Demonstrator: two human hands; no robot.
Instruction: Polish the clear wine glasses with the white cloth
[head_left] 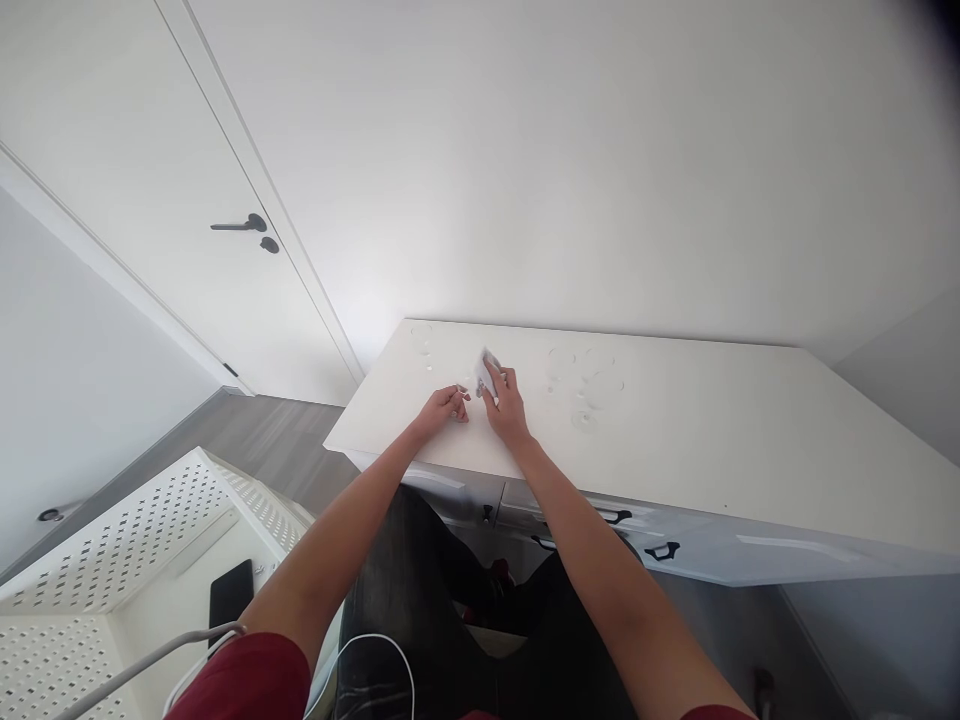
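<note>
My right hand [508, 408] grips a crumpled white cloth [487, 370] above the white cabinet top [675, 420]. Close beside it, to the left, my left hand [444, 408] is closed in a pinch. Something small and clear seems to be between its fingers, but it is too faint to make out. Several clear, round, see-through pieces [589, 385] stand or lie on the cabinet top to the right of my hands. Another clear piece [422, 340] is at the far left of the top; its exact shape is hard to see.
Behind the cabinet rises a white wall [562, 180], with a white door and its dark handle [244, 224] at left. A white perforated cart [142, 520] holding a dark phone [231, 592] stands at my lower left. Dark handles [663, 551] stick out from the cabinet drawers.
</note>
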